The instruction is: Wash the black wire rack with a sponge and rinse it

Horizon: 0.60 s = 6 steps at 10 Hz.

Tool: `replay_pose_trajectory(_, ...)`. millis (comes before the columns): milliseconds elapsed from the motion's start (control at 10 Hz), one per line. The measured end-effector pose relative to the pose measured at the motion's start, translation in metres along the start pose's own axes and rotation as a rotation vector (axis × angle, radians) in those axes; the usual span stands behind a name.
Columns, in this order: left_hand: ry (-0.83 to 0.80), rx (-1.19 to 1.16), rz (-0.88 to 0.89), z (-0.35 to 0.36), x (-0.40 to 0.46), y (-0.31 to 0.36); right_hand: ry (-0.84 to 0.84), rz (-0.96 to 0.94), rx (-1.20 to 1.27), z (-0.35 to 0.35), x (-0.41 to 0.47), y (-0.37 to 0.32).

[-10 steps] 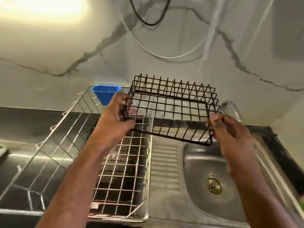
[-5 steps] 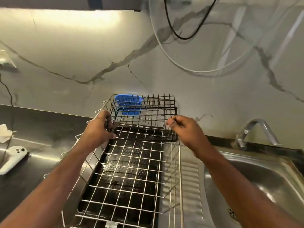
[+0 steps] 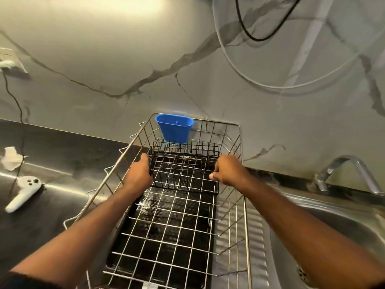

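Observation:
The black wire rack (image 3: 183,167) lies low at the far end of a silver wire dish drainer (image 3: 243,205), just in front of a blue plastic cup (image 3: 174,128). My left hand (image 3: 138,174) grips the rack's left side. My right hand (image 3: 229,171) grips its right side, fingers curled round the wires. No sponge shows in view.
A steel sink (image 3: 333,232) with a drain lies to the right, its tap (image 3: 345,170) at the back right. On the dark counter to the left lie a white controller (image 3: 23,192) and a crumpled white tissue (image 3: 11,158). A marble wall stands behind, with cables hanging.
Both hands carried the black rack from over the sink leftward to the dish drainer and lowered it down into the drainer's far end.

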<state>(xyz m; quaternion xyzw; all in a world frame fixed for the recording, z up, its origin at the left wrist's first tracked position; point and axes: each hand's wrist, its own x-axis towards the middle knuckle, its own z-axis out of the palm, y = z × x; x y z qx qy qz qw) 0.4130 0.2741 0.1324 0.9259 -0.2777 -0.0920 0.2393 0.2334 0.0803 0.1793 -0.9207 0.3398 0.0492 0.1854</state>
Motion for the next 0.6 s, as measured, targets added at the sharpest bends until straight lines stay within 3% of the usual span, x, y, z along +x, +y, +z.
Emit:
replay_pose_trajectory(500,-0.047,0.154,0.027,0.024,-0.007,-0.006,-0.122,0.106,-0.17,0.024,0.021,-0.004)
replay_pose_trajectory(600,-0.079,0.148,0.048,0.016,-0.008,0.004,-0.028,0.051,-0.16,0.021,0.015,-0.005)
